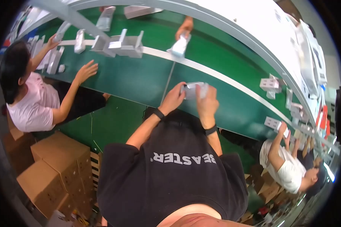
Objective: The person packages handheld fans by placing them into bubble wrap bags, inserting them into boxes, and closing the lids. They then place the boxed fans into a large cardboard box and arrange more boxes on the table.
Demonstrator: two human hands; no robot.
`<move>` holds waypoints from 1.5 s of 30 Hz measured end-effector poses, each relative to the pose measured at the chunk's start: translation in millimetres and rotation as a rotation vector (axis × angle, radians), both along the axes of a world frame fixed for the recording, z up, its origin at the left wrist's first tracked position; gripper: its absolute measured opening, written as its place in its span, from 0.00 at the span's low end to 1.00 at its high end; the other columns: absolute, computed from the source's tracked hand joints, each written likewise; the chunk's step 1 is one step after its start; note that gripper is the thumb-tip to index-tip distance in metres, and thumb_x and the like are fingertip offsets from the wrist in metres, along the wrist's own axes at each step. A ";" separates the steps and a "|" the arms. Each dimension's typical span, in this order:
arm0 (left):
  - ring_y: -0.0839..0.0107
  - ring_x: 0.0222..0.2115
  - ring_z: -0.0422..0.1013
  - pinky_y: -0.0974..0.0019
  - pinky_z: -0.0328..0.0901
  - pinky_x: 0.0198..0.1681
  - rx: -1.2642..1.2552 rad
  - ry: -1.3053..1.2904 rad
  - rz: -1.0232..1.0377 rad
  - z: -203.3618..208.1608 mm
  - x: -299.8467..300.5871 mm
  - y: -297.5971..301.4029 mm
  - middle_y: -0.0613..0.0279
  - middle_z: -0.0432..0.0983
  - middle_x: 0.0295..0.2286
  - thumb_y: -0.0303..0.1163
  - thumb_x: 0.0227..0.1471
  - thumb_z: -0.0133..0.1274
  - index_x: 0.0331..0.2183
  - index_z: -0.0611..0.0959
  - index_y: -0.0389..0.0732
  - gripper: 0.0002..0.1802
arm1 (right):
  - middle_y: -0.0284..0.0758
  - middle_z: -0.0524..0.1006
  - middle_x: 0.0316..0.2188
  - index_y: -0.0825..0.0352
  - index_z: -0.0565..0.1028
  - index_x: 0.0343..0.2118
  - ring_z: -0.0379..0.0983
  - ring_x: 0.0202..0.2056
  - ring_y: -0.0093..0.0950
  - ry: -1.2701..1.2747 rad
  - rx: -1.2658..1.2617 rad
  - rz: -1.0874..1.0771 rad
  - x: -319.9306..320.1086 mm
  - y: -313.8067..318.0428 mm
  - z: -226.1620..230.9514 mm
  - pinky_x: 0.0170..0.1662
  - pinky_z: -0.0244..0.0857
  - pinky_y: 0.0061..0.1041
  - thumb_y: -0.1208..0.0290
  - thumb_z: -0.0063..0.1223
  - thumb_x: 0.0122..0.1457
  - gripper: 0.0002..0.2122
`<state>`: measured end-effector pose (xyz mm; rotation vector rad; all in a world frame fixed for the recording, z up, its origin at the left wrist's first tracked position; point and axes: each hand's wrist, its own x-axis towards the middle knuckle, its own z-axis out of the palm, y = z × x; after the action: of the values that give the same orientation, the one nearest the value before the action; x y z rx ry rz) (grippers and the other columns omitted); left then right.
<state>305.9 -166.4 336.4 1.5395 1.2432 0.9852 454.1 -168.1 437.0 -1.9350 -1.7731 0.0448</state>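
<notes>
Nearest the camera, cardboard cartons are stacked on the floor at the person's left. Just past them both forearms, each with a black wristband, reach over the edge of the green conveyor bench. The left hand and right hand share a small white-grey box — each grip pinching one side of it, held slightly above the belt. Judging from this, the hold is on the edges only, so a twist could let the box slip onto the belt. Farther on, folded grey boxes lie in a row beside the white stripe, and a co-worker's hand rests spread on the belt; another hand across the belt holds a similar box.
</notes>
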 end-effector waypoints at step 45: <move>0.51 0.53 0.65 0.60 0.62 0.55 -0.068 0.108 -0.146 -2.2 15.5 8.6 0.46 0.65 0.52 0.33 0.46 0.64 0.57 0.65 0.35 0.39 | 0.33 0.79 0.42 0.60 0.80 0.37 0.77 0.28 0.29 0.117 0.138 0.537 40.2 -7.7 -16.8 0.31 0.73 0.27 0.81 0.60 0.43 0.15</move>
<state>321.4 -157.9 334.1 1.6234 1.2074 0.7671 494.3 -175.8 420.2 -1.2912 -2.1006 0.2103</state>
